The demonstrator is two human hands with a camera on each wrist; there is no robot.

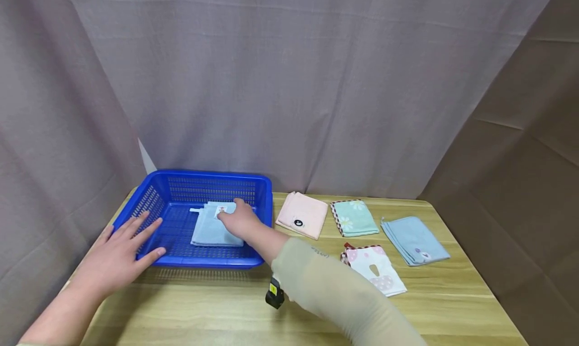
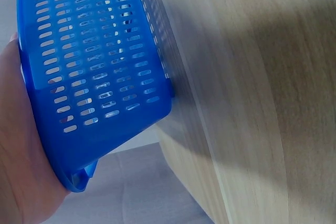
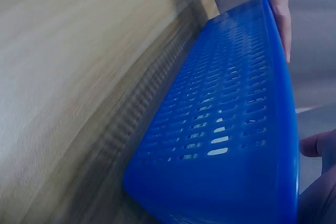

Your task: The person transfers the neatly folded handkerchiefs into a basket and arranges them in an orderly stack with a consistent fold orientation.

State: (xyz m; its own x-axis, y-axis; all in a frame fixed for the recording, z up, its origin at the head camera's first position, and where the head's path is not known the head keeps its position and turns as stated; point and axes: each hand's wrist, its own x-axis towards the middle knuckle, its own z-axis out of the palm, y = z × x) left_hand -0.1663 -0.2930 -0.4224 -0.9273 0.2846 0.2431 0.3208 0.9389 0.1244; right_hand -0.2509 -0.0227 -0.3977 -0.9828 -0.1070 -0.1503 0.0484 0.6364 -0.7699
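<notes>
A folded light blue towel [image 1: 214,235] with a white label and a small hanging loop lies in the blue plastic basket [image 1: 194,261]. My right hand [image 1: 239,219] holds this towel at its upper right, thumb on top near the label; most of the other fingers are hidden. With fingers spread, my left hand [image 1: 119,255] rests on the basket's front left rim. In the left wrist view, the slotted basket wall [image 2: 94,77] stands beside the left hand [image 2: 21,150]. Over the rim in the right wrist view, part of the right hand [image 3: 320,150] shows.
Right of the basket lie a folded pink towel [image 1: 305,210], a mint towel [image 1: 355,219] with flowers, a blue towel [image 1: 413,240] and a white-and-pink towel [image 1: 373,265]. Grey curtains [image 1: 289,94] hang behind the wooden table [image 1: 212,306]. Brown cloth [image 1: 515,185] hangs at right.
</notes>
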